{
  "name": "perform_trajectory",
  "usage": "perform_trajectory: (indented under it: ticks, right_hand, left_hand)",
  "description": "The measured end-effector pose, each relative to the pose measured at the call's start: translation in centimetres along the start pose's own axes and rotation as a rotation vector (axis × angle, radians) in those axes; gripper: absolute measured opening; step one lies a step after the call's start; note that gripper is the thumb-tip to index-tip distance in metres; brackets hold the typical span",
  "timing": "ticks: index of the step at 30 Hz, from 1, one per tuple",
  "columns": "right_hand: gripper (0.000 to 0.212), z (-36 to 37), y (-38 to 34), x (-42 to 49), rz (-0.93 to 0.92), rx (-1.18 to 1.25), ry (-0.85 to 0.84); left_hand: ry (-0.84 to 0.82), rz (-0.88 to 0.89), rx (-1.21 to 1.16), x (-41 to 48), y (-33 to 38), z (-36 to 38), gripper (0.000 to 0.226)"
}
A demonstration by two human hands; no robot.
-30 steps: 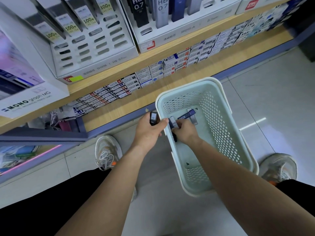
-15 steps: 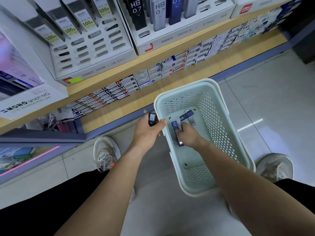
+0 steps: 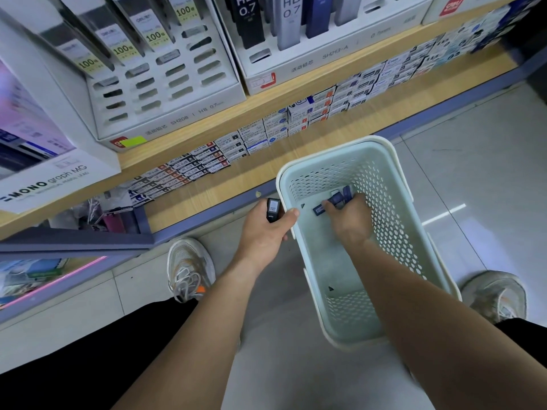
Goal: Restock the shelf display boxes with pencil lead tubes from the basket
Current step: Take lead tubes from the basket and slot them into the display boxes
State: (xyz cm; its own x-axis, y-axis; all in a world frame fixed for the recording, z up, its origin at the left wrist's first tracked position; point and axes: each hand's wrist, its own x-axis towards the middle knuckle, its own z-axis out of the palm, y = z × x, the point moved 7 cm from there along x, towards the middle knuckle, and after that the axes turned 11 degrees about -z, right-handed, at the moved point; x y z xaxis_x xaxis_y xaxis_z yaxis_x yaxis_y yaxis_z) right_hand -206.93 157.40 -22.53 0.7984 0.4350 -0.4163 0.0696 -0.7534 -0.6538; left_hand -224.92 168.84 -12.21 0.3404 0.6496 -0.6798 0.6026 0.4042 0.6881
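Plainly, the head view is the only one, and it looks down on a pale green perforated basket (image 3: 398, 184) standing on the floor tiles against the foot of the shelf (image 3: 266, 102). The left hand (image 3: 262, 235) is curled around a black lead tube (image 3: 273, 208), whose labelled end sticks up above the knuckles, and the thumb tip lies at the basket's near rim. The right hand (image 3: 350, 224) reaches inside the basket with its fingers bent down over a small cluster of blue lead tubes (image 3: 333, 201) on the basket floor. One tube pokes out beside the thumb and others show past the fingertips. These tubes look like light, stiff plastic cases with smooth, probably slick sides, so several should gather easily in one fist. They are best pinched across the flat faces near the middle so they do not fan out or slip. Above, the white display box marked SH208 (image 3: 183, 119) shows many open slots, and its neighbour, the display box marked SH213-A (image 3: 334, 51), has a few as well. Compared with half a second ago, the right hand sits a little farther toward the basket's far end and covers more of the blue tubes, which then lay mostly clear of its fingers. The left hand's hold on the black tube looks unchanged.
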Motion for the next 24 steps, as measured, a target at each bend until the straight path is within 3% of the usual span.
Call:
perform_trajectory:
  ticks: [4,6,10,19,24]
  right_hand:
    - [0.052,0.5,0.0,0.3,0.000,-0.028,0.020]
    - [0.045,0.6,-0.2,0.3,-0.020,-0.042,-0.024]
    - [0.054,1.0,-0.2,0.0,-0.115,-0.151,-0.114]
    - [0.022,2.6,-1.0,-1.0,-0.227,-0.188,-0.253]
    - [0.023,2.6,-1.1,-1.3,-0.260,-0.239,-0.274]
  left_hand:
    - [0.006,-0.001,0.000,0.2,-0.1,0.0,0.030]
    - [0.006,-0.002,0.005,0.2,-0.2,0.0,0.030]
    - [-0.002,-0.003,0.018,0.3,-0.2,0.1,0.030]
    - [0.002,-0.021,0.032,0.2,-0.3,0.4,0.034]
    - [-0.006,-0.020,0.029,0.2,-0.3,0.4,0.034]
